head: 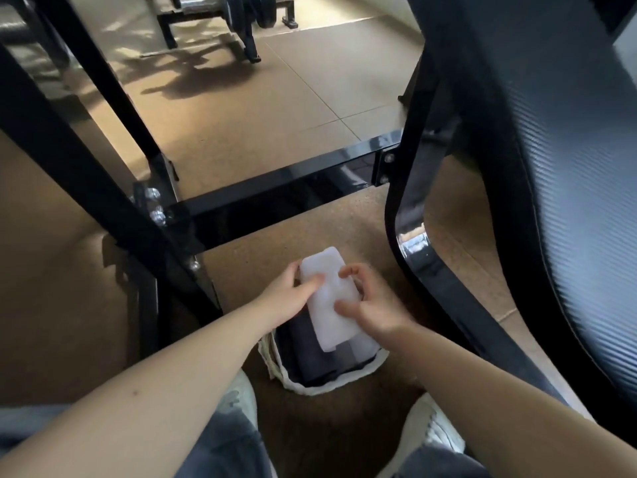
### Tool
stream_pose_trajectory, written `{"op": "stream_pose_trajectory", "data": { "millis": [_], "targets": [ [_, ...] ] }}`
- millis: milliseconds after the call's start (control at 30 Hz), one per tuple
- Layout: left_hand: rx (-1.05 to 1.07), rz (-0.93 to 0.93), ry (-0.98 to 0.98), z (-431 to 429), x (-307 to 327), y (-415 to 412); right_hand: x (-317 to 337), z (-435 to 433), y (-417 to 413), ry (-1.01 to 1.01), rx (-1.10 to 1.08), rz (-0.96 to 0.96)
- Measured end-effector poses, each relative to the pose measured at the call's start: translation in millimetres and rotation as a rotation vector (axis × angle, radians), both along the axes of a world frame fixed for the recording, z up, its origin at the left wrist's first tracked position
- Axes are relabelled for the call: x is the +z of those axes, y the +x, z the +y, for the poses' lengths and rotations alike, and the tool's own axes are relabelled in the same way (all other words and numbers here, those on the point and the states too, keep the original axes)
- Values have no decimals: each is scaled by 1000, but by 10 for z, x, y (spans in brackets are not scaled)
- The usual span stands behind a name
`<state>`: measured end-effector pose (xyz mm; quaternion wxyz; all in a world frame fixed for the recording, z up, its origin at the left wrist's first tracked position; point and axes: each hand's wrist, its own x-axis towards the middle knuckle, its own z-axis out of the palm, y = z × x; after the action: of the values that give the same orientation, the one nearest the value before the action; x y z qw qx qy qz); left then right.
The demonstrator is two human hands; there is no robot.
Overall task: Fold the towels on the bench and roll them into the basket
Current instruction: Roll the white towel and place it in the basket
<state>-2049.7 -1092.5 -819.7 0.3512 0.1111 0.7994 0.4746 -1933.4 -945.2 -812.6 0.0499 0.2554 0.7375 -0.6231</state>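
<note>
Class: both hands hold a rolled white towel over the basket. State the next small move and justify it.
Probably lower the rolled white towel into the white woven basket beside the dark folded towels: the left hand and right hand hold it just above the opening.

White rolled towel (331,298); dark grey towels (310,353) inside a cream-white basket (358,372). Black metal frame (275,188), black ribbed pad (551,167), tan speckled floor (241,108), pale shoes (434,429), blue-grey jeans (227,439).
</note>
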Motion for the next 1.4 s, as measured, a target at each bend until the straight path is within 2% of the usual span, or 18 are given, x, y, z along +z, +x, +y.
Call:
{"op": "stream_pose_trajectory", "data": {
  "millis": [100, 200, 367, 467, 700, 800, 933, 1133, 1300, 1400],
  "targets": [
    [-136, 253, -229, -147, -321, -2, -312, 26, -24, 131, 34, -95],
    [-417, 527, -463, -285, -606, 35, -638, 31, -46, 202, 69, -140],
    [-690, 632, -583, -351, -954, 184, -1046, 20, -31, 250, 108, -218],
    [-800, 701, -615, -375, -1081, 230, -1218, 33, -1, 263, 41, -232],
    [-838, 743, -648, -409, -1181, 255, -1382, 165, 24, 74, -136, -248],
    [-828, 742, -649, -414, -1178, 272, -1361, 297, 20, 108, -214, -197],
    [-804, 735, -654, -399, -1167, 288, -1361, 382, 47, 209, -70, -205],
    [-790, 738, -663, -388, -1172, 299, -1462, 230, 46, 95, 18, -295],
    [-798, 750, -667, -395, -1197, 298, -1481, 180, 31, 257, 29, -270],
    [-794, 755, -677, -389, -1212, 304, -1503, 131, 49, 641, 180, -227]
  ]
}}
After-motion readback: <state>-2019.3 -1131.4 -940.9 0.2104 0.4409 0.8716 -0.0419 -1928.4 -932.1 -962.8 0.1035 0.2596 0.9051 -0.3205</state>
